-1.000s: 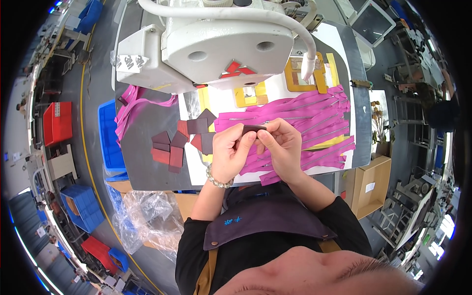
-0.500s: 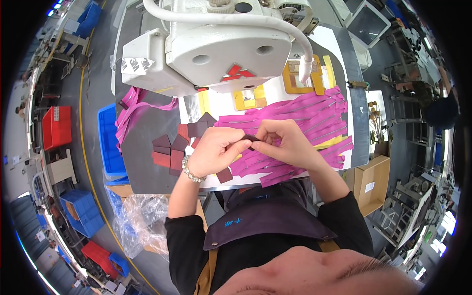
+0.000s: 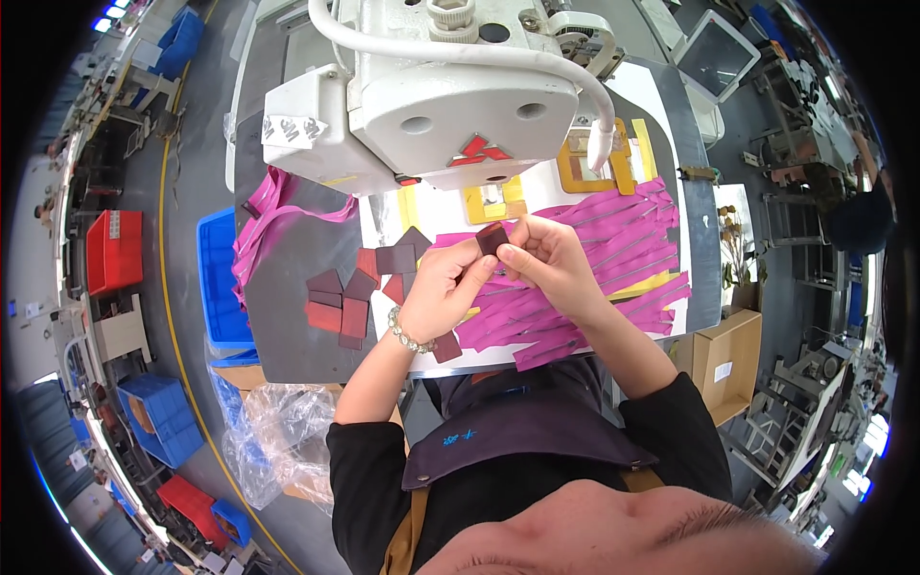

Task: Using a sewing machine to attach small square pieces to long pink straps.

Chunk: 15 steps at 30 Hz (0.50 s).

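From my remote seat I watch the left hand point(image 3: 446, 289) and the right hand point(image 3: 556, 266) meet over the near middle of the desk point(image 3: 280, 333). Between them is a small dark maroon rectangular patch point(image 3: 492, 240) of thin, leather-like material, raised above the desk with a redder strip along its far edge. The grip is closed on it from both sides: each thumb and the fingers behind it pinch the patch, left hand at its left side, right hand at its near right corner.

As I judge it, this one piece is mid-handling; I cannot tell whether its shaping is complete. Plenty looks unhandled: a loose cluster of flat maroon and reddish patches point(image 3: 326, 317) lies to the left, some overlapping, and a single maroon patch point(image 3: 447, 347) sits by the near edge, just beside the left wrist. Long magenta zipper strips point(image 3: 623, 216) spread across the right side, and I see no patch fixed to them. More magenta strips point(image 3: 254, 230) are bunched at the left edge.

Beyond the hands, the white machine head point(image 3: 450, 110) overhangs the desk. A yellow rectangular frame point(image 3: 623, 165) lies far right, well apart from the hands, so I would call the held piece the only one being worked.
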Each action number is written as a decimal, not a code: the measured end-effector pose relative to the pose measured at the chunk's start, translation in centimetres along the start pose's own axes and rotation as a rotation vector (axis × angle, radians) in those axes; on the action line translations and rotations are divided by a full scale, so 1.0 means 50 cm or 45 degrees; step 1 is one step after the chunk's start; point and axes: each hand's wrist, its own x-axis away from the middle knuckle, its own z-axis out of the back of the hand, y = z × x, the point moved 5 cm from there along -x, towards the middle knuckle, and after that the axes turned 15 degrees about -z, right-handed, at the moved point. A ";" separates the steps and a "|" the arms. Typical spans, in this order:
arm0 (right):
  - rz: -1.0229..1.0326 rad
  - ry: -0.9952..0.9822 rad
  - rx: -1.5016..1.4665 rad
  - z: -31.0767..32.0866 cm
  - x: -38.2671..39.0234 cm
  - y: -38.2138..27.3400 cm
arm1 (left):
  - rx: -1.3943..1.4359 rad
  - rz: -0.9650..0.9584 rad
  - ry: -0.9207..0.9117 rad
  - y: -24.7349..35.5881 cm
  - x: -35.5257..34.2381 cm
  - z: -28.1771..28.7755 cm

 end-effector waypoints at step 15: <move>-0.002 -0.025 0.136 -0.006 0.008 0.013 | 0.019 0.051 -0.030 -0.017 -0.009 0.019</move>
